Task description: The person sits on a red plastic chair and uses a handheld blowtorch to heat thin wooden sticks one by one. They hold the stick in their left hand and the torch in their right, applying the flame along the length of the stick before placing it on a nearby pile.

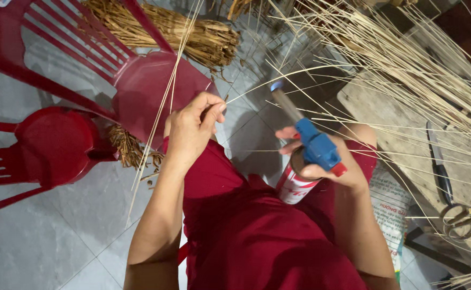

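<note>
Bamboo strip, pinched in the left hand at frame centre, looks light, springy and brittle, while the right hand grips a heavier, rigid blue-headed gas torch.

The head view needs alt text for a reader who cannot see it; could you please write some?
Seen from above, a person in red holds a blue-headed gas torch in the right hand and pinches thin pale reed strips in the left hand. Red plastic chairs stand on the grey tiles.
</note>
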